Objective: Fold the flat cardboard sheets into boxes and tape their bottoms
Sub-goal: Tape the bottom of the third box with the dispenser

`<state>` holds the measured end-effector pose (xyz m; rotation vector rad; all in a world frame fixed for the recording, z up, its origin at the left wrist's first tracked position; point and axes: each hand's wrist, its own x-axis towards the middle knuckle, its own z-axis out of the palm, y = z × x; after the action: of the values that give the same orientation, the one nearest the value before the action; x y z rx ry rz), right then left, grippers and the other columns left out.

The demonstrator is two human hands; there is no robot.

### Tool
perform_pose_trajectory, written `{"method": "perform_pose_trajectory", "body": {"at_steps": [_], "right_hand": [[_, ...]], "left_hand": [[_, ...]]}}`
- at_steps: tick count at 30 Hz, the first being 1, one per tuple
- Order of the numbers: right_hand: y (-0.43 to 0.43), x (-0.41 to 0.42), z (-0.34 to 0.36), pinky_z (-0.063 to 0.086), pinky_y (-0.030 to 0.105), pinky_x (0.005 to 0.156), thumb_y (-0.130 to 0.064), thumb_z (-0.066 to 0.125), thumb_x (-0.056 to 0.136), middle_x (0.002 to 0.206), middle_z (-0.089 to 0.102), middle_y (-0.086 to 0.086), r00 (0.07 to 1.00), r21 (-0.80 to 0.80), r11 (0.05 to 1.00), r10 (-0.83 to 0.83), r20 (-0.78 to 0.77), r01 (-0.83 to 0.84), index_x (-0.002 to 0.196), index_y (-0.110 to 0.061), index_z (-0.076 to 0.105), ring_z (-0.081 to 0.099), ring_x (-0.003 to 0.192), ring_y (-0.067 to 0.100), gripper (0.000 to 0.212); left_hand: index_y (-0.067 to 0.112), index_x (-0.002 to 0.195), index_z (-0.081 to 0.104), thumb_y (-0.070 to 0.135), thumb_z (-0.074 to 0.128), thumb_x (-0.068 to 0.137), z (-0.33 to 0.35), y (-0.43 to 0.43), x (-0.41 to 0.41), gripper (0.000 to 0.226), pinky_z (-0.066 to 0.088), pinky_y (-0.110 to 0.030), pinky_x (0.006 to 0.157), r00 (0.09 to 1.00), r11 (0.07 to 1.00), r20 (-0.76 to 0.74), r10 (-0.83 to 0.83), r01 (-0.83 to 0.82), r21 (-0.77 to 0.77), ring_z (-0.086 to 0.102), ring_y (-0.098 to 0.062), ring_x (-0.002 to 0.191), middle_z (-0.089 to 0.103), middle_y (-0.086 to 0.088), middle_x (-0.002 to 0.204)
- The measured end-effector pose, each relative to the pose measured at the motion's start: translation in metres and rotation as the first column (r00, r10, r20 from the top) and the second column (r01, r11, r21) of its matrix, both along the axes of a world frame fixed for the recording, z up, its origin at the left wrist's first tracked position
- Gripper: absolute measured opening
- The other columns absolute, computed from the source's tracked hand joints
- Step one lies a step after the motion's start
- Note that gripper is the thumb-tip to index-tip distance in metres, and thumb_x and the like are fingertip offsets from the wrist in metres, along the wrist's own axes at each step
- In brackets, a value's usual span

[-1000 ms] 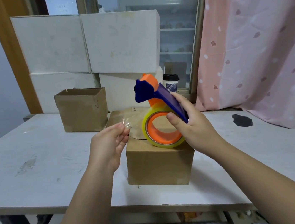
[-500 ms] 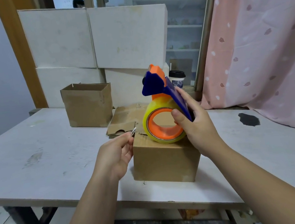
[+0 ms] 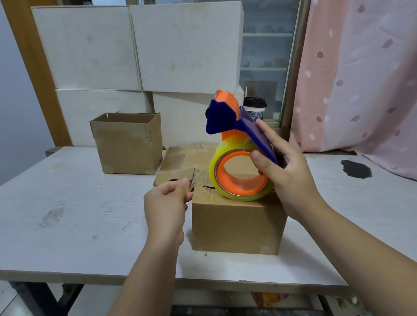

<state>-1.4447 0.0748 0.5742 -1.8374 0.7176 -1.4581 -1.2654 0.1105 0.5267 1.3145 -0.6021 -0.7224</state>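
Observation:
A small brown cardboard box (image 3: 233, 223) stands upside down on the white table (image 3: 51, 216), its folded bottom flaps facing up. My right hand (image 3: 282, 172) grips a tape dispenser (image 3: 238, 154) with a blue handle, orange core and yellowish clear roll, and the roll rests on top of the box. My left hand (image 3: 166, 205) pinches the loose end of clear tape (image 3: 192, 184) at the box's top left edge. Flat cardboard sheets (image 3: 179, 161) lie just behind the box.
An open-topped folded box (image 3: 128, 144) stands at the back left of the table. White boards (image 3: 136, 48) lean behind it. A paper cup with a black lid (image 3: 255, 108) sits at the back. A pink curtain (image 3: 374, 58) hangs at the right.
My left hand has carried the tape end down from mid-air to the box's top left edge. The dispenser has come down onto the box.

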Motion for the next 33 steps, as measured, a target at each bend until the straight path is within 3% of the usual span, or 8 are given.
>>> {"method": "perform_pose_trajectory", "body": {"at_steps": [4, 8, 13, 21, 27, 31, 33], "right_hand": [[0.000, 0.001, 0.000, 0.044, 0.002, 0.070, -0.038, 0.065, 0.080, 0.100, 0.049, -0.051, 1.000, -0.018, 1.000, 0.003, -0.012, -0.004, 0.122, -0.050, 0.045, 0.049, 0.101, -0.021, 0.048], [-0.001, 0.003, 0.001, 0.043, 0.001, 0.072, -0.038, 0.065, 0.081, 0.102, 0.049, -0.052, 0.999, -0.032, 0.999, 0.007, -0.041, -0.008, 0.123, -0.051, 0.045, 0.049, 0.102, -0.021, 0.048], [-0.002, 0.002, 0.001, 0.046, 0.007, 0.077, -0.046, 0.066, 0.076, 0.106, 0.050, -0.050, 0.997, 0.000, 0.999, 0.039, -0.059, -0.040, 0.123, -0.056, 0.043, 0.052, 0.104, -0.016, 0.053], [0.001, 0.001, 0.000, 0.046, 0.005, 0.073, -0.042, 0.064, 0.079, 0.102, 0.050, -0.051, 0.999, 0.007, 0.999, 0.042, -0.023, -0.042, 0.122, -0.052, 0.044, 0.050, 0.101, -0.020, 0.049], [-0.005, -0.005, -0.003, 0.050, 0.011, 0.072, -0.040, 0.067, 0.075, 0.100, 0.060, -0.040, 0.992, 0.102, 0.991, 0.072, 0.104, -0.083, 0.118, -0.049, 0.052, 0.059, 0.096, -0.011, 0.046], [-0.009, -0.006, -0.005, 0.050, 0.014, 0.070, -0.035, 0.070, 0.074, 0.104, 0.065, -0.028, 0.982, 0.136, 0.982, 0.107, 0.157, -0.129, 0.113, -0.050, 0.058, 0.064, 0.091, 0.000, 0.044], [-0.009, -0.006, -0.005, 0.050, 0.014, 0.071, -0.035, 0.070, 0.075, 0.105, 0.065, -0.028, 0.982, 0.137, 0.982, 0.107, 0.158, -0.129, 0.114, -0.050, 0.058, 0.064, 0.094, 0.000, 0.044]], "left_hand": [[0.019, 0.084, 0.070, 0.023, 0.063, 0.089, -0.003, 0.000, -0.004, 0.009, 0.048, -0.025, 0.066, 0.977, 0.997, 0.199, 0.081, -0.080, -0.015, 0.059, -0.001, 0.056, 0.064, 0.006, 0.066], [0.021, 0.081, 0.068, 0.023, 0.063, 0.090, -0.006, 0.002, -0.003, 0.010, 0.043, -0.023, 0.059, 0.963, 0.995, 0.253, 0.097, -0.096, -0.019, 0.057, 0.009, 0.054, 0.064, 0.006, 0.069], [0.032, 0.068, 0.062, 0.025, 0.063, 0.089, -0.010, 0.002, -0.005, 0.022, 0.048, -0.027, 0.066, 0.958, 0.995, 0.274, 0.089, -0.095, 0.011, 0.060, -0.002, 0.064, 0.064, 0.012, 0.067], [0.033, 0.072, 0.063, 0.026, 0.062, 0.090, -0.015, 0.002, -0.007, 0.019, 0.047, -0.025, 0.064, 0.979, 0.995, 0.177, 0.098, -0.100, 0.005, 0.060, -0.006, 0.072, 0.066, 0.009, 0.075], [0.015, 0.085, 0.070, 0.020, 0.064, 0.089, -0.009, 0.000, -0.003, 0.009, 0.045, -0.027, 0.059, 0.998, 0.999, -0.058, 0.030, -0.032, -0.026, 0.050, -0.013, 0.057, 0.057, 0.002, 0.055], [0.012, 0.085, 0.070, 0.020, 0.064, 0.089, -0.008, 0.002, -0.007, 0.011, 0.053, -0.035, 0.073, 0.992, 0.998, -0.110, -0.060, 0.060, -0.007, 0.059, -0.023, 0.073, 0.067, -0.016, 0.082], [0.015, 0.079, 0.069, 0.020, 0.064, 0.089, -0.006, 0.002, -0.005, 0.012, 0.053, -0.035, 0.074, 0.994, 0.997, -0.085, -0.074, 0.076, 0.019, 0.058, -0.023, 0.074, 0.067, -0.017, 0.085]]}}
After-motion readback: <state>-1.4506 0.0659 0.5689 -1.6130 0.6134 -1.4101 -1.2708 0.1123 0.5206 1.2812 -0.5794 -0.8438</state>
